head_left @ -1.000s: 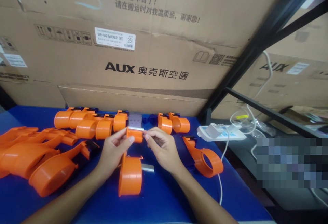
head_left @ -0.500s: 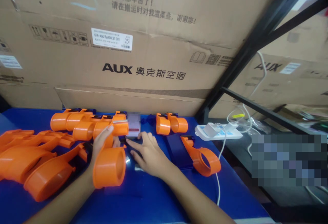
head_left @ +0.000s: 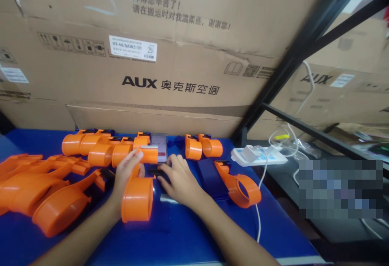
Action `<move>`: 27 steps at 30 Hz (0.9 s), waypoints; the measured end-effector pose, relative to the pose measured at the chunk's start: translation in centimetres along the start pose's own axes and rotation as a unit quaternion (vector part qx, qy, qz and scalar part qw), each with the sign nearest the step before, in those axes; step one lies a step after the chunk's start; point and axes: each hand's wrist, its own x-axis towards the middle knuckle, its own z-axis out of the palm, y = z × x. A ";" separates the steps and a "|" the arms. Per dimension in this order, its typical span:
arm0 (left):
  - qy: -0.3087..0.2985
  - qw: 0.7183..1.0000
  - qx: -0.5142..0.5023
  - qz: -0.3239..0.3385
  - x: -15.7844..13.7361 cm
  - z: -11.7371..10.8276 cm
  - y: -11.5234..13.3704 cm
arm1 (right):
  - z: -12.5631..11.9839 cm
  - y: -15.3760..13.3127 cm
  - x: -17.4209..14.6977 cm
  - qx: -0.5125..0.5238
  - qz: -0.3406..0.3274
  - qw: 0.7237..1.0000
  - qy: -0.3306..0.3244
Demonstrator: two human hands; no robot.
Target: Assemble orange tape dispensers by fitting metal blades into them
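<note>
An orange tape dispenser [head_left: 137,199] is gripped in my left hand [head_left: 129,168] above the blue table. Its ring hangs toward me, and a thin metallic edge runs along the top of its head. My right hand [head_left: 181,181] pinches a small dark plastic piece [head_left: 158,172] between thumb and fingers, just right of the dispenser's head; whether the two touch I cannot tell. Under that hand lies a flat shiny strip [head_left: 168,198], partly covered. Behind the hands, a phone [head_left: 159,141] with a lit screen lies at the back.
Several orange dispensers [head_left: 100,155] line the back left, and orange frames [head_left: 33,185] pile at the left. Two dispensers [head_left: 202,147] stand back right. Another dispenser [head_left: 244,191] lies beside dark blue pieces [head_left: 211,180]. A white power strip [head_left: 258,155], black rack post [head_left: 282,71] and cartons [head_left: 170,108] border the table.
My left hand and the dispenser have shifted slightly right. My right fingers, earlier stretched toward the dark piece, now curl around it and show more of it.
</note>
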 end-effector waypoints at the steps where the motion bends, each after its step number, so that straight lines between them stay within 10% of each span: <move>1: -0.001 1.000 0.012 0.002 0.0 0.0 0.0 | 0.1 0.0 0.0 -0.003 0.001 1.000 -0.001; 6: 0.000 0.998 0.048 0.031 -0.6 0.3 -0.3 | -0.5 0.2 0.0 -0.003 0.023 0.999 0.037; 14: -0.012 0.996 0.060 0.059 -1.0 0.9 -0.7 | -3.1 -0.2 -0.3 0.172 0.088 0.942 0.274; 27: -0.081 0.991 0.092 0.058 -1.2 0.9 -1.7 | -2.5 -1.1 -0.5 0.190 -0.018 0.952 0.238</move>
